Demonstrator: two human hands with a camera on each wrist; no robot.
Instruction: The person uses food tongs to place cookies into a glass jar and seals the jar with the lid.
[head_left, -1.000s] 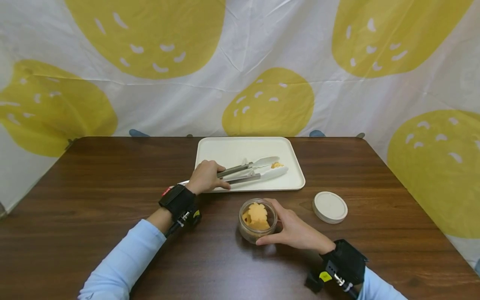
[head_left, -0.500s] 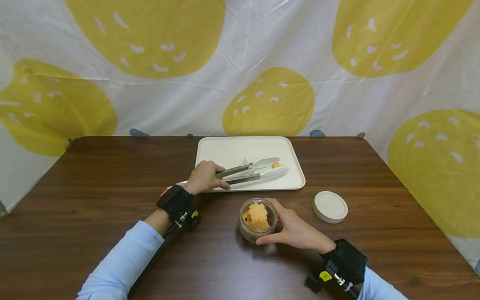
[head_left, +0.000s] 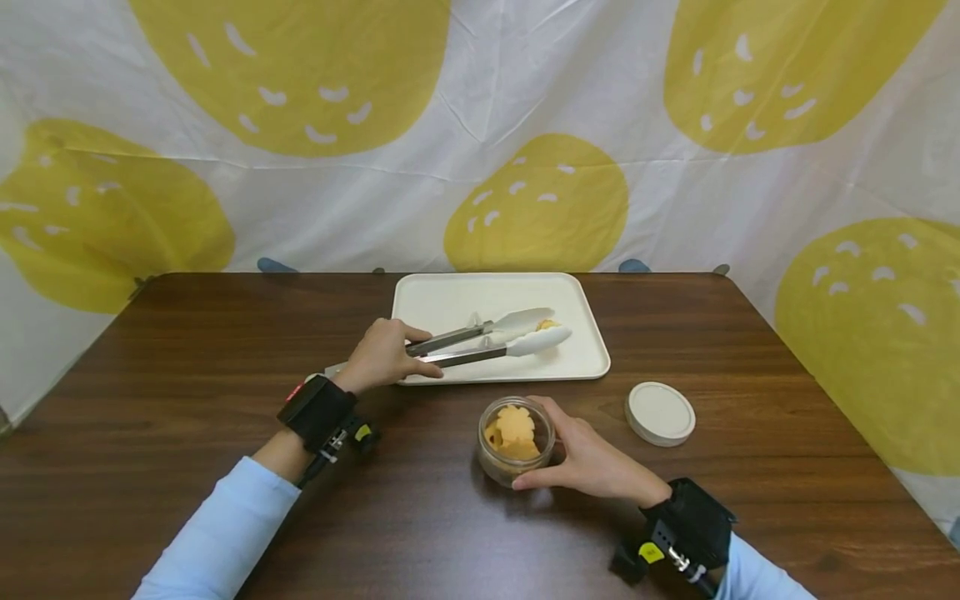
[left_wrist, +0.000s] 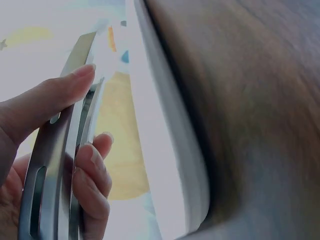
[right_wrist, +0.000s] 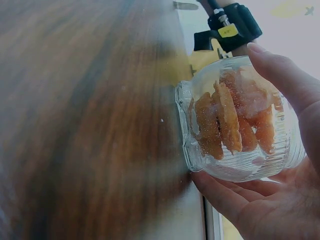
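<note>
My left hand (head_left: 382, 354) grips metal tongs (head_left: 459, 336) by their arms, thumb on one side and fingers on the other, as the left wrist view shows. The tongs' pale tips (head_left: 542, 340) stand apart over the white tray (head_left: 450, 292). A small yellow cookie piece (head_left: 548, 324) lies beside the upper tip, partly hidden by it. My right hand (head_left: 581, 458) holds a clear glass jar (right_wrist: 235, 170) around its side, thumb and fingers on opposite sides. Several orange-yellow cookies (head_left: 516, 429) fill the jar, which stands upright without a lid.
A round white lid (head_left: 660, 413) lies on the brown wooden table (head_left: 225, 375) to the right of the jar. The tray sits at the table's far edge, before a white curtain (head_left: 525, 100) with yellow shapes.
My left hand has drawn back to the left with the tongs, and their tips have shifted slightly left over the tray. The right hand and jar have stayed in place.
</note>
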